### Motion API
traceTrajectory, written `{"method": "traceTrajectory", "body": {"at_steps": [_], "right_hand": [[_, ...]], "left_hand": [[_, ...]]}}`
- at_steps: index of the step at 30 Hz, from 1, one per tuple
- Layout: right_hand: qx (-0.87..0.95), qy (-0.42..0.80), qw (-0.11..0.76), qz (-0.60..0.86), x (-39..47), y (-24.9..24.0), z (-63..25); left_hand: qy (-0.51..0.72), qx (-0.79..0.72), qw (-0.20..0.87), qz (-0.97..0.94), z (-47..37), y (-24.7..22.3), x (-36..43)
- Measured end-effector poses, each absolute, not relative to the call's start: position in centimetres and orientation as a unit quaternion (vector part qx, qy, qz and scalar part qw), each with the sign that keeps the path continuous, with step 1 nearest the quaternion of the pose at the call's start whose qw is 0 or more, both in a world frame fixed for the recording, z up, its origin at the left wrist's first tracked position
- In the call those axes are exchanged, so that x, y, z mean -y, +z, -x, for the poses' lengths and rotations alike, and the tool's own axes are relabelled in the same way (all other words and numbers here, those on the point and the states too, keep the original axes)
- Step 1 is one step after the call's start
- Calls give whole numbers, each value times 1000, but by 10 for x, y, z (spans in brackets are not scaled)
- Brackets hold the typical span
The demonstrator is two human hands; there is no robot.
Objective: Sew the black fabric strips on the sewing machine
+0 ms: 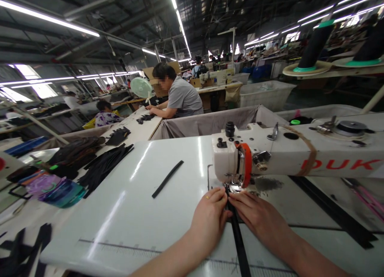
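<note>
A white sewing machine (pixel 288 153) with red lettering stands on the white table (pixel 126 213). A long black strip (pixel 239 245) runs from the table's near edge up under the needle foot (pixel 231 187). My left hand (pixel 210 217) pinches the strip from the left just in front of the foot. My right hand (pixel 255 215) presses on the same strip from the right, fingertips meeting the left hand's. A ring sits on a left-hand finger.
A loose black strip (pixel 167 179) lies on the table to the left. Piles of black pieces (pixel 102 167) and coloured bags (pixel 54 187) sit further left. Another black strip (pixel 336 211) lies at right. People work at tables behind. Thread cones (pixel 312 49) stand at upper right.
</note>
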State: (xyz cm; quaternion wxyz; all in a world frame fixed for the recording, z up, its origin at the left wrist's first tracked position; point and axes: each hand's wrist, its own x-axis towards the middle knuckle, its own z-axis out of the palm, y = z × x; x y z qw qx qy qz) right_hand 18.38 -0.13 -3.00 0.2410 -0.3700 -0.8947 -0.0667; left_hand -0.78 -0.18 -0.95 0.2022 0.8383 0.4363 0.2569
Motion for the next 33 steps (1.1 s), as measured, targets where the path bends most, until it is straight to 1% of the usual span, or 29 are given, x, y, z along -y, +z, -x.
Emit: {"method": "traceTrajectory", "body": {"at_steps": [5, 9, 13, 22, 26, 33], "right_hand": [[892, -55, 236, 382, 1, -24, -179], [884, -77, 229, 400, 1, -20, -176], [883, -93, 225, 401, 3, -19, -177], [883, -81, 241, 394, 0, -19, -180], [889, -34, 262, 374, 2, -20, -185], [905, 125, 274, 301, 11, -10, -197]], "left_hand": [[235, -447, 201, -840, 2, -3, -1], [208, -469, 204, -834, -1, 0, -3], [228, -459, 209, -833, 1, -2, -1], [262, -435, 235, -829, 8, -8, -8], [271, -432, 230, -829, 8, -9, -11], [272, -438, 237, -823, 8, -10, -9]]}}
